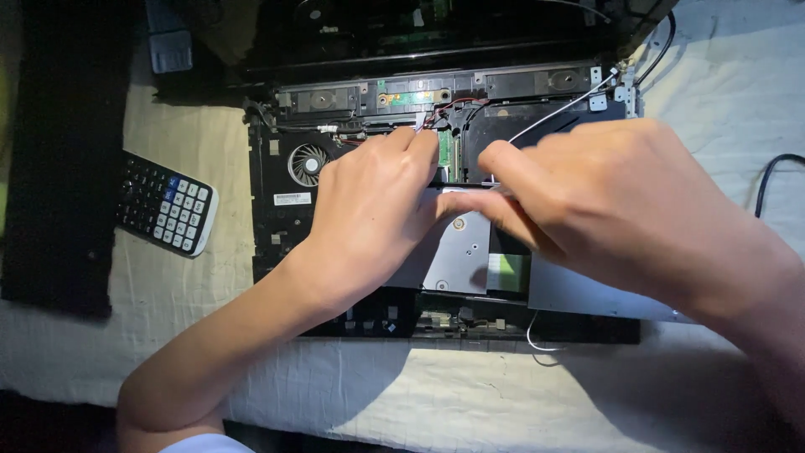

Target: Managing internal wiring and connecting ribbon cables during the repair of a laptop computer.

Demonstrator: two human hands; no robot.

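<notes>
we lean over an opened laptop base (281, 226) that lies on a pale, wrinkled cloth (470, 394), its keyboard deck gone and the innards bare. our left hand (369, 210) rests across the middle of the chassis, fingers curled down toward the dark slot beside the green board strip (447, 155); whether they pinch anything there we cannot tell, since the fingertips are hidden against the parts. our right hand (604, 201) comes in from the right and meets it, thumb and forefinger drawn narrow together just over the top edge of the grey metal drive plate (457, 252) (the flat silver panel in the centre), touching or nearly touching it. the two hands are close enough that their fingers almost meet.

to the left of our left hand sits the round cooling fan (308, 163). a thin white cable (558, 109) runs slantwise from the upper right corner down toward our right hand. along the top lies the speaker bar (436, 84) with red wires beside it. well apart, on the cloth at the left, a calculator (166, 204) lies tilted next to a black keyboard panel (59, 168).
</notes>
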